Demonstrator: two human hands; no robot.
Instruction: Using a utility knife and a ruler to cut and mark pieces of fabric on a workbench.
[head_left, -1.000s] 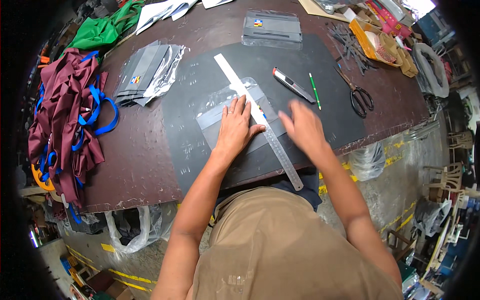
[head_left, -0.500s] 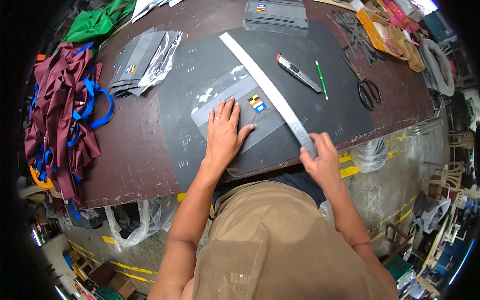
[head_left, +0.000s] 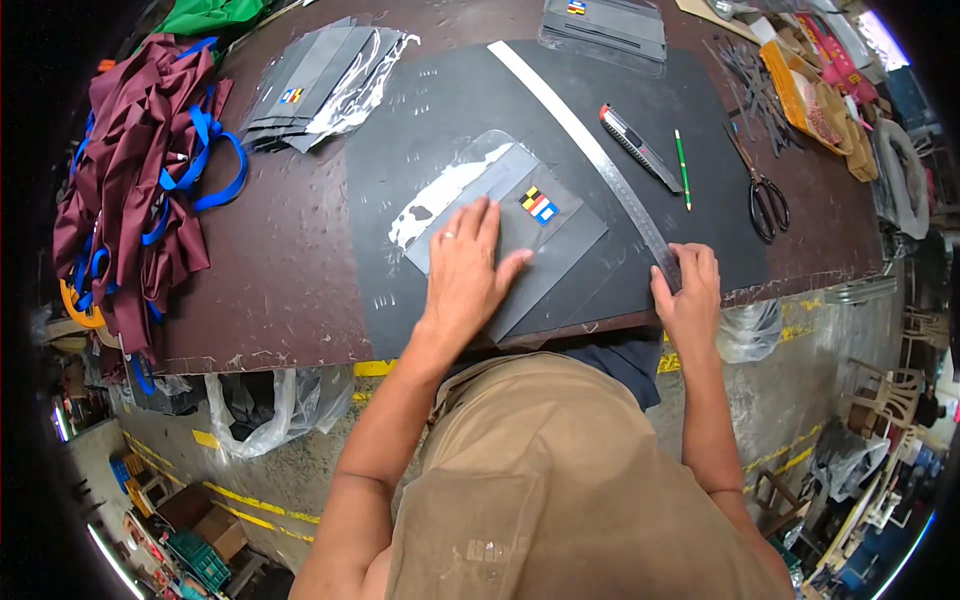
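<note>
Hands work at the near edge of the desk (head_left: 290,290). The right hand (head_left: 688,300) curls over the near end of a long metal ruler (head_left: 590,150), fingers pinching it just where the black cutting mat (head_left: 420,110) meets the desk edge. The left hand (head_left: 468,268) lies flat, fingers spread, pressing a grey sleeve in clear plastic (head_left: 500,215) down on the mat. It looks like the lining-up step: the ruler lies apart from the sleeve, running away to the far left. Next move, I'd judge, calls for swinging the ruler over the sleeve and holding it firm. Farther right lie a utility knife (head_left: 640,148), a green pen (head_left: 683,168) and scissors (head_left: 768,198). Far left sit maroon fabric bundles (head_left: 130,190).
</note>
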